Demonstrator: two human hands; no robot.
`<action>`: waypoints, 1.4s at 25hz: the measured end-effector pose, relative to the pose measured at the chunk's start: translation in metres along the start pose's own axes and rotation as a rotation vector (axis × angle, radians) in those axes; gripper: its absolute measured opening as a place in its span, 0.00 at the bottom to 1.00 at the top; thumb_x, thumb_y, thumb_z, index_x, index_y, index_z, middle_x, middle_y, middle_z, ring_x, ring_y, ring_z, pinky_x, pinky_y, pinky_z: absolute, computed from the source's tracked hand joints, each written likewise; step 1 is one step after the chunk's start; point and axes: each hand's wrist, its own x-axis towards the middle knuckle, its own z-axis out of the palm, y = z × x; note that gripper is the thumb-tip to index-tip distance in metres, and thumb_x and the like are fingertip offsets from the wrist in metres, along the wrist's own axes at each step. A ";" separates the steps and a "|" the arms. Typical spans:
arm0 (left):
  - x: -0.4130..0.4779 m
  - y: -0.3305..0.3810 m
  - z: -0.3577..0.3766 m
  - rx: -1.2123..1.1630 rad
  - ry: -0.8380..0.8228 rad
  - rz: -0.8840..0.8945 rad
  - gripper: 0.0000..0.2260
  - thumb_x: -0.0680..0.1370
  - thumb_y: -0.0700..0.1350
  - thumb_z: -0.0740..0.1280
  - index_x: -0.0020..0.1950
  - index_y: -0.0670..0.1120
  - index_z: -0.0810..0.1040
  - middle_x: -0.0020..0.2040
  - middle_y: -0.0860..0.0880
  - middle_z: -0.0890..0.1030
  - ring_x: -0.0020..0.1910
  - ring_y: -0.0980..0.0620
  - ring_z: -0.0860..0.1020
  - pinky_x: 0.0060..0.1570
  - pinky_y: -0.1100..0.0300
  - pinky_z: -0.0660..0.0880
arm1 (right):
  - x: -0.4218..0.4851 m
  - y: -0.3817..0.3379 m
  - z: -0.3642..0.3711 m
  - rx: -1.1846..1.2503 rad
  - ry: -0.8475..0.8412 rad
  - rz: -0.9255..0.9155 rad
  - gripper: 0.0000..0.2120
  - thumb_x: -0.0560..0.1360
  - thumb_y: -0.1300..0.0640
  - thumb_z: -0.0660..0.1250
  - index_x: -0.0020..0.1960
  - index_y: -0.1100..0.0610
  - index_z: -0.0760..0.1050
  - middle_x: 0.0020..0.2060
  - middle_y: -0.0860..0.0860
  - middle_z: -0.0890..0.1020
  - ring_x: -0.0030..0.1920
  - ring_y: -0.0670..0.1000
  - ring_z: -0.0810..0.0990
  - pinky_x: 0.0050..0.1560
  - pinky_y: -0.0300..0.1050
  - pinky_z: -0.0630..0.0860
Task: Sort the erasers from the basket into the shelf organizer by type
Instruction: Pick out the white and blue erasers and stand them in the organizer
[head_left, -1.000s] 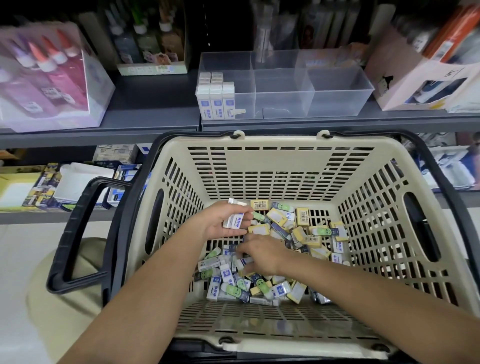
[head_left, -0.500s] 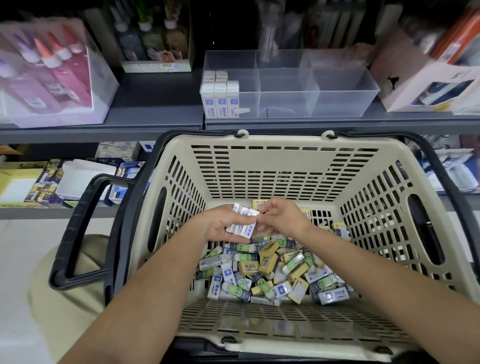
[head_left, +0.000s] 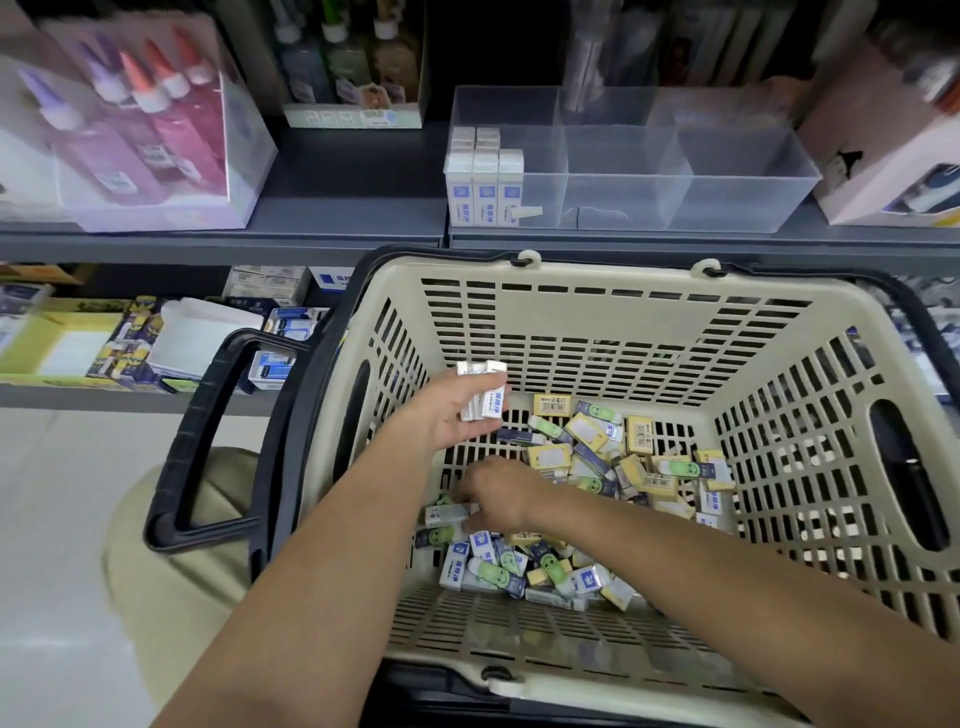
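Now gathering white erasers

Right hand (head_left: 500, 497) digs among erasers (head_left: 587, 460) in the basket (head_left: 597, 332), grasp unclear. Left hand (head_left: 452, 421) grips a white stack (head_left: 485, 402). Light, stiff, slick-sleeved blocks, probably best pinched across long sides. Organizer (head_left: 727, 182) beyond holds matching ones

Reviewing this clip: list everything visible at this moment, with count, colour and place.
Beige slotted plastic basket: one, black handles, below the shelf edge.
Loose sleeved erasers: many, white-blue, yellow, green, on basket floor.
Clear plastic shelf organizer: one, transparent, on grey metal shelf.
Stocked white-blue erasers: several, upright, organizer's leftmost compartment.
Pink glue bottles: several, clear box, shelf's left.
Held white-blue erasers: a few, raised above basket's left side.
Left hand: one, grips the held erasers.
Right hand: one, down among loose erasers; grip unclear.
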 end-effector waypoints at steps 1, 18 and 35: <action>0.000 0.000 0.000 0.002 -0.007 0.001 0.08 0.73 0.41 0.72 0.50 0.44 0.77 0.37 0.48 0.84 0.38 0.52 0.82 0.38 0.55 0.79 | -0.001 0.001 0.001 -0.058 0.003 -0.008 0.21 0.73 0.49 0.67 0.62 0.57 0.74 0.57 0.55 0.77 0.59 0.56 0.73 0.57 0.52 0.73; -0.009 -0.006 -0.002 0.188 -0.212 -0.114 0.13 0.68 0.45 0.75 0.50 0.44 0.79 0.39 0.49 0.84 0.37 0.55 0.81 0.34 0.62 0.79 | -0.042 0.058 -0.045 1.137 0.595 0.272 0.04 0.74 0.61 0.68 0.46 0.55 0.74 0.39 0.52 0.80 0.36 0.49 0.78 0.35 0.37 0.75; 0.006 -0.011 -0.006 0.097 -0.056 -0.062 0.06 0.71 0.43 0.74 0.45 0.46 0.78 0.38 0.50 0.81 0.38 0.53 0.79 0.40 0.57 0.78 | -0.021 0.023 0.004 -0.060 0.077 0.190 0.26 0.70 0.44 0.65 0.66 0.46 0.64 0.56 0.52 0.75 0.58 0.55 0.73 0.57 0.52 0.61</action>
